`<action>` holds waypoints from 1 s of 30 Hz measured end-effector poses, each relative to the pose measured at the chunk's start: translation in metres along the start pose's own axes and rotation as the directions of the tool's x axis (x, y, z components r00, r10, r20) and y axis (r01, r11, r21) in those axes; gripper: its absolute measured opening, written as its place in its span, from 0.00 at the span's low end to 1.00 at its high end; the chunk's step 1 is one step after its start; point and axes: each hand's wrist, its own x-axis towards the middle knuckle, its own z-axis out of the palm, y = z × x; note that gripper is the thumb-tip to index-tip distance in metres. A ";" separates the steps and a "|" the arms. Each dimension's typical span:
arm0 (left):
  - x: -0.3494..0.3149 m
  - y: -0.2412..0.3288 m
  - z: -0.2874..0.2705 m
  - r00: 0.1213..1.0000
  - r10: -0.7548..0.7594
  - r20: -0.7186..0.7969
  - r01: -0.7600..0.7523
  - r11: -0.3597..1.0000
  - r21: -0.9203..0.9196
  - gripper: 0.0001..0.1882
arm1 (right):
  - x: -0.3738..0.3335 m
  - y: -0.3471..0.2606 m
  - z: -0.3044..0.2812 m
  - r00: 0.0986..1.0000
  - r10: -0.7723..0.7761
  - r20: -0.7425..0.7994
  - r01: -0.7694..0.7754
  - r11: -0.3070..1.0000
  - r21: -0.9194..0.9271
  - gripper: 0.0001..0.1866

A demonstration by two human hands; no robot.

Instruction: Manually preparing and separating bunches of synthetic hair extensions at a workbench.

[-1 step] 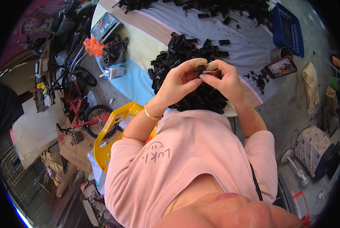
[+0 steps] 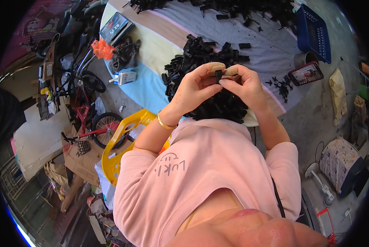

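Note:
My left hand [image 2: 199, 88] and my right hand [image 2: 244, 84] meet in front of my chest, fingers bent and pinched together. Between their fingertips sits a small black plastic piece [image 2: 218, 75], its far details too small to make out. Beige coverings wrap fingertips on both hands. Directly below and beyond the hands lies a large heap of similar black plastic pieces [image 2: 180, 68], at the near edge of the cloth-covered table [image 2: 151, 45]. My hands hide part of this heap.
More black parts [image 2: 250, 10] lie along the table's far side. At right are tiny black bits [image 2: 281, 87], a phone [image 2: 306, 73], a metal cup [image 2: 306, 58] and a blue basket [image 2: 314, 35]. A box [image 2: 116, 28] and orange bag [image 2: 103, 49] lie left. A yellow chair [image 2: 110, 158] stands beside me.
The black piece shows slightly longer and at a slightly different angle between my fingertips. Both hands stay in nearly the same place.

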 end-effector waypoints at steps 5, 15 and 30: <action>-0.001 -0.003 0.000 0.997 0.017 -0.078 -0.018 1.000 -0.022 0.23 | 0.000 -0.001 -0.002 0.995 0.035 0.097 -0.043 0.996 0.078 0.08; 0.001 -0.012 -0.004 0.987 0.064 -0.149 -0.073 0.996 -0.053 0.19 | -0.002 -0.002 0.006 0.997 -0.054 0.049 0.059 0.991 -0.116 0.08; 0.001 -0.027 0.003 0.907 0.291 -0.306 -0.200 0.934 0.297 0.11 | 0.004 0.005 0.017 0.999 -0.017 -0.043 0.015 0.998 -0.062 0.08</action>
